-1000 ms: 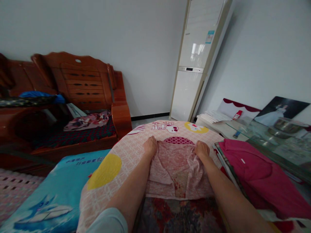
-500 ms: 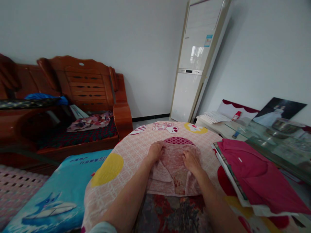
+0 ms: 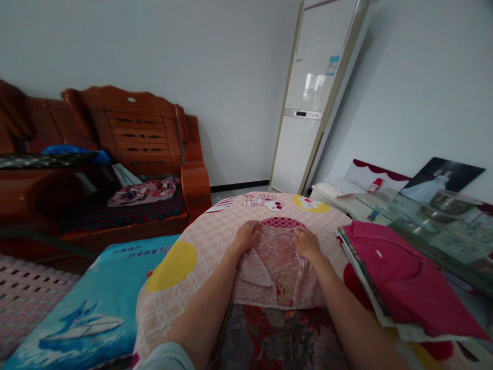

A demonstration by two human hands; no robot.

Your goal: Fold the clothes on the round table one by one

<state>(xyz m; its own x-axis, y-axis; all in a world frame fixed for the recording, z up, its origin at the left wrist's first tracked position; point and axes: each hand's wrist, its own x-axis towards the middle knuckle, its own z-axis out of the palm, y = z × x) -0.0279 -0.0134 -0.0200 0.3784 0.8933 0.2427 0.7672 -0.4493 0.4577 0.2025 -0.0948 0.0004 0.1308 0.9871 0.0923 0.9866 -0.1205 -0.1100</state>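
Observation:
A heathered pink garment [image 3: 265,257] lies partly folded over on the round table, its top edge toward the far side. Its near part carries a dark red and grey print [image 3: 277,334]. At the upper left corner, my left hand [image 3: 247,236] is closed on the cloth. My right hand [image 3: 307,243] pinches the upper right part of the same edge, fingertips bent over it. The fabric between both hands is fairly flat, with a V-shaped fold lower down.
Beneath the garment is a pink patterned tablecloth [image 3: 215,231]. A stack of folded clothes with a magenta one [image 3: 408,272] on top sits at right, near a glass shelf [image 3: 435,241]. A blue cushion [image 3: 111,288] lies left, before a wooden sofa [image 3: 142,123].
My right hand has moved up and outward to the garment's top edge, drawing the cloth there. My left hand has shifted slightly up along its corner.

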